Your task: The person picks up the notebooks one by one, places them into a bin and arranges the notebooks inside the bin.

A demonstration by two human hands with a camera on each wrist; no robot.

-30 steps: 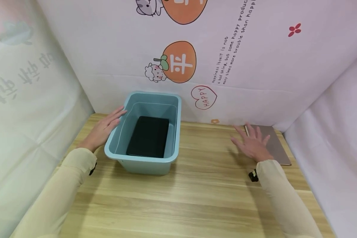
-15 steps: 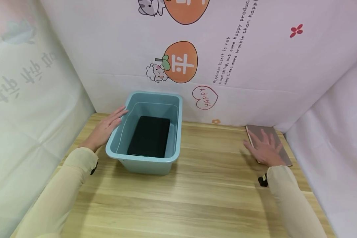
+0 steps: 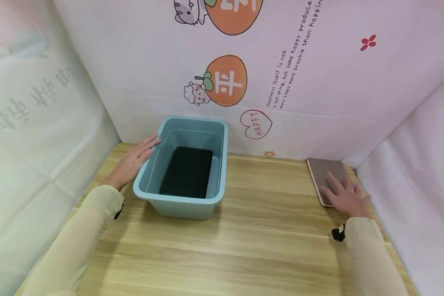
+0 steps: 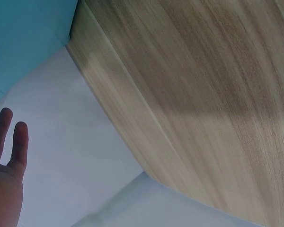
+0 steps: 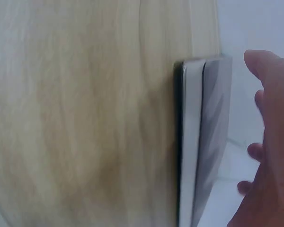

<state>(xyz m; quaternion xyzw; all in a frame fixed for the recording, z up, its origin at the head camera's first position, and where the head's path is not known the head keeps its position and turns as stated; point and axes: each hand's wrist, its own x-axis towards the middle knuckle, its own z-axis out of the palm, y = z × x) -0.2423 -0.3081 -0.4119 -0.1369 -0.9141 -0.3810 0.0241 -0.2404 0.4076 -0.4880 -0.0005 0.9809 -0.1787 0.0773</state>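
My left hand rests with straight fingers along the left rim of a light blue plastic tub. Inside the tub lies a flat black rectangular thing, perhaps a book or case. In the left wrist view, fingers stretch out beside the tub's blue wall. At the right, my right hand is spread over the near part of a notebook with a grey-brown cover. The right wrist view shows the notebook's pale page edges, with the hand above its cover and a gap between.
Everything stands on a wood-grain table. A white printed cloth rises behind it, and plain white cloth hangs at the right. More cloth bounds the left side.
My right hand has moved right and nearer to me, from the notebook's left edge to over its near right part. The left hand and the tub keep their places.
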